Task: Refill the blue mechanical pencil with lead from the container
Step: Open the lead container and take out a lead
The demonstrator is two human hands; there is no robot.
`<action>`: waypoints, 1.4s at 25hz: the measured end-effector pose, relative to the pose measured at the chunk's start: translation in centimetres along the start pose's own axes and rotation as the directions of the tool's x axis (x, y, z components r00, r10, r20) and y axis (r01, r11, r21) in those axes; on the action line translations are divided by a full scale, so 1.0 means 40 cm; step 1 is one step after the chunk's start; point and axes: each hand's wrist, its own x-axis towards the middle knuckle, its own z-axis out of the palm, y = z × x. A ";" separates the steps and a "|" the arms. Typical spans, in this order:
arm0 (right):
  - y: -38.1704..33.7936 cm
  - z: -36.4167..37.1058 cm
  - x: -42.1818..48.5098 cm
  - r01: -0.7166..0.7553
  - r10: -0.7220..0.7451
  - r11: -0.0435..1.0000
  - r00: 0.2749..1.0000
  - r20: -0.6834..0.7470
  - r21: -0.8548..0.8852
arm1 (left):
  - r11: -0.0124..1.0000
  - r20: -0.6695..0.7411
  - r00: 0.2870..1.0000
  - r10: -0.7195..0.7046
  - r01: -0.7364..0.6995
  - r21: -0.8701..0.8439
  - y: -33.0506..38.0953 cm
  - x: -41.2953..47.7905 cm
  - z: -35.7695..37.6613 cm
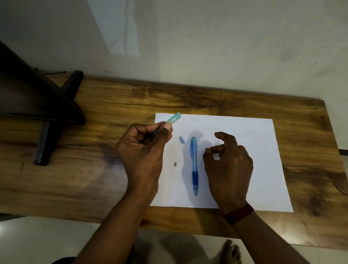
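Gripping the teal lead container (170,121) at frame centre, the left hand (143,144) is raised; the right hand (229,163) pinches a thin lead (215,155) beside the blue pencil (194,164) on paper (248,134).

1. The worktop (209,101) is wood with strong dark grain and a smooth, faintly shiny finish.
2. The sheet (248,138) on it is plain white paper, matt.
3. The blue mechanical pencil (194,162) is translucent plastic, glossy, with a darker, duller blue grip that looks rubbery.
4. The lead container (172,121) is translucent teal plastic with a paper-like label.
5. The small cap (181,140) is clear blue plastic.
6. The wristband (238,213) looks like dark red cloth or thread.
7. The floor (47,242) is glossy, reflecting light.
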 end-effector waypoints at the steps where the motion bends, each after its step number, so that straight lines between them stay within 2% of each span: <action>1: 0.000 0.001 -0.002 -0.002 0.002 1.000 1.000 0.002 -0.002 | 1.000 0.003 1.000 0.001 -0.001 0.001 0.000 0.000 -0.001; 11: 0.006 0.004 -0.007 0.049 -0.049 0.999 0.999 -0.009 0.013 | 0.999 0.039 0.999 -0.009 0.007 0.047 -0.003 -0.006 0.008; 13: 0.021 -0.023 0.014 0.088 -0.086 0.995 0.995 -0.055 0.036 | 0.999 0.060 0.998 -0.026 0.024 0.039 -0.003 -0.011 0.012; 15: 0.055 -0.064 0.051 0.108 -0.110 0.994 0.988 -0.112 -0.017 | 0.999 0.110 0.993 -0.045 0.042 0.030 -0.005 -0.017 0.017; 17: 0.095 -0.108 0.085 0.093 -0.102 0.989 0.992 -0.073 -0.116 | 0.997 0.187 0.979 -0.074 0.072 0.020 -0.005 -0.024 0.026; 19: 0.128 -0.137 0.098 0.099 -0.095 0.979 0.995 0.032 -0.180 | 0.996 0.254 0.963 -0.087 0.082 0.031 -0.004 -0.029 0.035; 21: 0.151 -0.148 0.098 0.124 -0.103 0.972 0.988 0.112 -0.199 | 0.993 0.287 0.955 -0.075 0.046 0.107 -0.006 -0.035 0.044; 25: 0.167 -0.154 0.096 0.143 -0.110 0.974 0.977 0.181 -0.178 | 0.982 0.301 0.953 -0.031 -0.027 0.188 -0.013 -0.048 0.055; 33: 0.146 -0.144 0.092 0.194 -0.149 0.937 0.974 0.168 -0.292 | 0.964 0.340 0.940 -0.026 -0.066 0.257 -0.030 -0.052 0.054; 35: 0.127 -0.142 0.093 0.185 -0.163 0.968 0.977 0.137 -0.170 | 0.958 0.353 0.935 -0.022 -0.082 0.274 -0.035 -0.052 0.052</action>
